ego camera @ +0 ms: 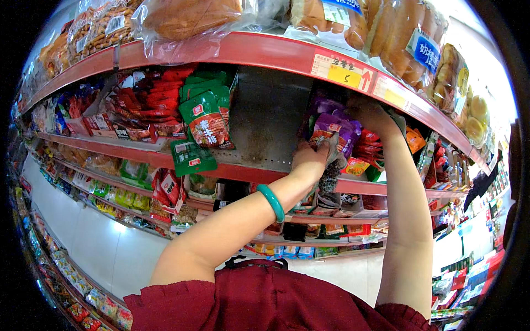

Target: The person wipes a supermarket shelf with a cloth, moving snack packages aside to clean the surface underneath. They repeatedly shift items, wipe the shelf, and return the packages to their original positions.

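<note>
My left hand point(309, 156) is at the front of a middle shelf, against a pile of purple snack pouches point(329, 126). A crumpled grey cloth point(330, 176) is bunched in it and hangs over the shelf's red front edge. A green bangle point(271, 202) circles my left forearm. Reaching in from the right, my right hand point(366, 111) is beside and behind the purple pouches, under the upper shelf. Shadow covers its fingers, so its grip is unclear. Left of the pouches lies a bare, dusty stretch of dark metal shelf point(269, 111).
Green snack pouches point(207, 120) are piled to the left, one pouch point(192, 157) overhanging the edge. Red packets point(368, 147) lie to the right. Above, the upper shelf's red edge point(265, 51) carries price labels and bagged bread point(190, 18). Lower shelves hold more packaged food.
</note>
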A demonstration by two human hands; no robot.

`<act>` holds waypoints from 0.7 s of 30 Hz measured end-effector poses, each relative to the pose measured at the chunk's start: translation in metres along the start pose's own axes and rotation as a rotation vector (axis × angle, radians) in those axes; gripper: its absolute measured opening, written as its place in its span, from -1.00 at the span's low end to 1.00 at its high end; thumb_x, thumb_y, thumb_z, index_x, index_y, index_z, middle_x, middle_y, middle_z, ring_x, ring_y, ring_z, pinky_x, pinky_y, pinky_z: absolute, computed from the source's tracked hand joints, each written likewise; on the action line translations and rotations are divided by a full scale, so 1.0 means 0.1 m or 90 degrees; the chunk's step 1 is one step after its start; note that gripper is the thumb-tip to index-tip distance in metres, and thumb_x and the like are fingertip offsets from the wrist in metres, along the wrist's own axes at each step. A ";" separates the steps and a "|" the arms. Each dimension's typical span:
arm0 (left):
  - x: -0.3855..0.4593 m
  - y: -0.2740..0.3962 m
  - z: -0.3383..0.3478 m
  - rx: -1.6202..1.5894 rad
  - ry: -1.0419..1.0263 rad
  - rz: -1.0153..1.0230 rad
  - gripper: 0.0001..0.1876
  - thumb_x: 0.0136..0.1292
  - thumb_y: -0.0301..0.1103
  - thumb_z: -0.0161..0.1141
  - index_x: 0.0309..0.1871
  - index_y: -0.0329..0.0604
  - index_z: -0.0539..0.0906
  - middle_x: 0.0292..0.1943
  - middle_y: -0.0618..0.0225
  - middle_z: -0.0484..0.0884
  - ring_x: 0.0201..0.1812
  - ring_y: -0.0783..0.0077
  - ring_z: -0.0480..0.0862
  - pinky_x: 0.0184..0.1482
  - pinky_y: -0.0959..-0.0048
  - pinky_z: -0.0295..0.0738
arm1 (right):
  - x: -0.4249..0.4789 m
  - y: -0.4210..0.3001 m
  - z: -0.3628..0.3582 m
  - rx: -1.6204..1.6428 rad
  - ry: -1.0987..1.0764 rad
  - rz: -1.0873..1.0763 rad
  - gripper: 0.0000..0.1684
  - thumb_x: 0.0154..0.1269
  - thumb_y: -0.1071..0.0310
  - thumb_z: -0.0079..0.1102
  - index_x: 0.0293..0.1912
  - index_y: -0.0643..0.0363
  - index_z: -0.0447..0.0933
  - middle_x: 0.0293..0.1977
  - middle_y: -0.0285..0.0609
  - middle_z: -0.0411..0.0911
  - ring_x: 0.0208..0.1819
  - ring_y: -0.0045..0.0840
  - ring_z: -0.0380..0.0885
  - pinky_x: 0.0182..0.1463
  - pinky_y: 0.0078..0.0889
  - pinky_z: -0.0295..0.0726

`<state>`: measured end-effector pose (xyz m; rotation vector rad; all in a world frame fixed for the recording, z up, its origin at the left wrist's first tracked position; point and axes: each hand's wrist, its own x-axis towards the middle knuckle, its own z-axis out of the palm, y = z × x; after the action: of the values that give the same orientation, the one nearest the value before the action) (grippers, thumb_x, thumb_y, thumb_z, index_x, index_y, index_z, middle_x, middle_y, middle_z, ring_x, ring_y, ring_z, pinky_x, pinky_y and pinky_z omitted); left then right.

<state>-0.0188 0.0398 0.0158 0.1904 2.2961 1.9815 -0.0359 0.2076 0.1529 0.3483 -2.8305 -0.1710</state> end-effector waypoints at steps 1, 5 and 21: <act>0.00 -0.02 0.00 -0.002 -0.017 0.008 -0.36 0.24 0.02 0.14 0.13 -0.42 0.40 0.04 -0.19 0.52 0.08 -0.16 0.52 0.08 0.16 0.40 | -0.01 0.00 0.01 0.005 0.007 0.014 -0.69 0.23 0.24 0.00 -0.15 0.22 0.56 -0.06 0.16 0.52 0.07 -0.07 0.46 0.20 -0.10 0.37; 0.01 -0.06 -0.08 -0.011 -0.036 0.019 -0.25 0.21 0.08 0.13 0.19 -0.50 0.29 0.08 -0.37 0.42 0.13 -0.27 0.43 0.14 0.07 0.36 | 0.02 -0.16 -0.07 -0.071 0.026 0.049 -0.68 0.20 0.28 0.07 -0.06 0.16 0.52 -0.01 0.03 0.52 0.10 -0.15 0.45 0.19 -0.17 0.39; -0.09 0.08 -0.27 0.087 -0.110 -0.003 -0.31 0.16 0.13 0.17 -0.01 -0.48 0.52 -0.03 -0.26 0.56 0.03 -0.13 0.58 0.05 0.16 0.45 | -0.08 -0.54 -0.10 -0.088 0.078 0.171 -0.62 0.34 0.18 -0.03 0.07 0.11 0.48 0.08 0.08 0.46 0.12 -0.09 0.42 0.21 -0.16 0.38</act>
<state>-0.0140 0.0131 0.0276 0.3525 2.3180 1.7315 -0.0142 0.1571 0.1526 -0.0498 -2.6917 -0.2758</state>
